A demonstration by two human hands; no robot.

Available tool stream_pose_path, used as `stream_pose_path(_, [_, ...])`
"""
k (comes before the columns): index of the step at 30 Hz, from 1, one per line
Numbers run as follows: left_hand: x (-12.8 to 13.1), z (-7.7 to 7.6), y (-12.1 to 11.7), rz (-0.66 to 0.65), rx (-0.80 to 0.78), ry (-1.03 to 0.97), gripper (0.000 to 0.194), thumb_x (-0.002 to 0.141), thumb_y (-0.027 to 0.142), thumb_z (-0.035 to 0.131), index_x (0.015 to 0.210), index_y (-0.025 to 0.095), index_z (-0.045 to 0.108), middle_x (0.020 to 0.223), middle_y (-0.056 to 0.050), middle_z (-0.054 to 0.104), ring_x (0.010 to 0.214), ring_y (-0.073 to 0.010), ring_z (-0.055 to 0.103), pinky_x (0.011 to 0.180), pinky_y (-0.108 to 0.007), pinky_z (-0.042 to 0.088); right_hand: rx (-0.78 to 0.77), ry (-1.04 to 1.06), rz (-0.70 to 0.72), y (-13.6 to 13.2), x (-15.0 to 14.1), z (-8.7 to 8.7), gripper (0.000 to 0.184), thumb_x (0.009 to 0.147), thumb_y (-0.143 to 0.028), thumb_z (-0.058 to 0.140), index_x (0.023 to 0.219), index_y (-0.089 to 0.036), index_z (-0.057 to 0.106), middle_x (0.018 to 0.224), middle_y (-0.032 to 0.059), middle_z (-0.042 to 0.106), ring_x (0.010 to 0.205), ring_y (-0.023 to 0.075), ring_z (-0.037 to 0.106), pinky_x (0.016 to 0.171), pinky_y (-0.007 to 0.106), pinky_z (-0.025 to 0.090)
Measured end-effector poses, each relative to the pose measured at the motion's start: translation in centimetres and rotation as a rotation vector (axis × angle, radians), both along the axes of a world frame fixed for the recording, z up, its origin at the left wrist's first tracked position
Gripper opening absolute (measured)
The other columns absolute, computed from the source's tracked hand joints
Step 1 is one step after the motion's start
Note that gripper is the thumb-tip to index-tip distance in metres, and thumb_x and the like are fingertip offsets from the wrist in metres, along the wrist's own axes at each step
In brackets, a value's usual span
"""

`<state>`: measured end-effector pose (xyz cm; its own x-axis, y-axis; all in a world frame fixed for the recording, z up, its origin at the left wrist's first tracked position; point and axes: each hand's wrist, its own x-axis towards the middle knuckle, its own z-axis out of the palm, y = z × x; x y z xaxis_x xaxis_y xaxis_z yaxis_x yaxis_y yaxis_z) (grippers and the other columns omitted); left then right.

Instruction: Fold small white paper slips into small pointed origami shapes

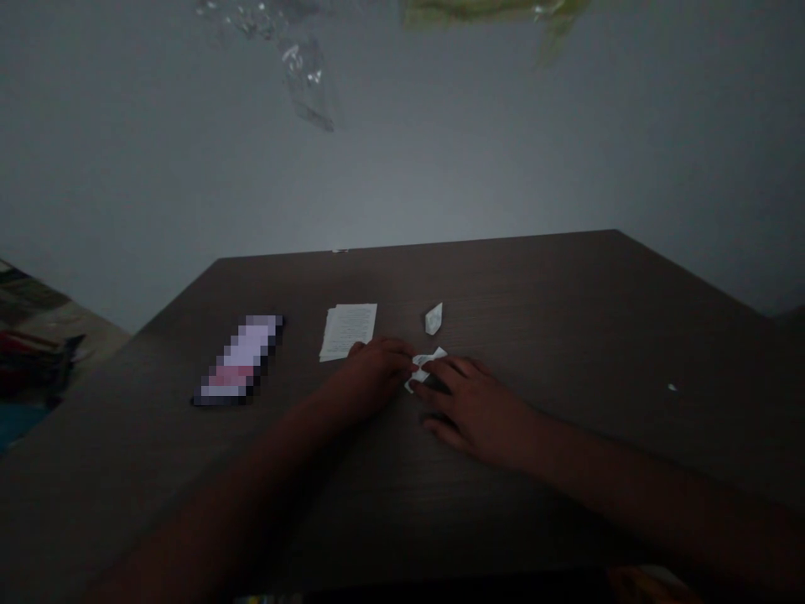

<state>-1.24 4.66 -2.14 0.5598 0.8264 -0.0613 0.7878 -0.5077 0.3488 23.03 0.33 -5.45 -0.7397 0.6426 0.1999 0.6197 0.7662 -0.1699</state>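
Note:
A small white piece of folded paper (433,356) lies flat on the dark wooden table, partly covered by my fingers. My left hand (379,369) comes in from the left, its fingers bent close together and gripping the paper's left edge. From the right, my right hand (469,404) reaches over the same paper with its fingers spread; the fingertips rest on the paper and the table beside it. Just beyond both hands sits a second folded paper piece (433,320), pointed at its top. A stack of small printed paper sheets (350,329) lies right behind my left hand.
A phone (242,361) with a blurred, lit screen lies on the left part of the table (566,310). Far to the right is a tiny white scrap (672,387). A pale wall (440,151) rises behind the table, with clear plastic (308,80) on it.

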Motion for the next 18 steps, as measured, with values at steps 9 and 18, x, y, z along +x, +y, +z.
stream_pose_path(9, [0.2,0.8,-0.6,0.012,-0.031,0.011,0.035,0.109,0.011,0.066,0.131,0.030,0.086,0.152,-0.008,0.077,0.147,-0.0352,0.068,0.124,-0.065,0.051,-0.007,-0.010,0.000,0.0,0.1,0.3,0.049,0.110,-0.041,0.074,0.156,-0.026,0.073,0.167,0.0196,0.063,0.149,0.0442,0.060,0.119,0.066,0.056])
stream_pose_path(18, [0.3,1.2,-0.8,0.005,-0.050,0.031,0.047,0.107,0.005,0.058,0.136,0.031,0.084,0.158,-0.008,0.075,0.153,-0.0352,0.064,0.126,-0.066,0.049,-0.002,-0.049,0.015,-0.1,0.2,0.8,0.045,0.112,-0.042,0.071,0.154,-0.027,0.074,0.168,0.0189,0.062,0.146,0.0441,0.062,0.116,0.066,0.057])
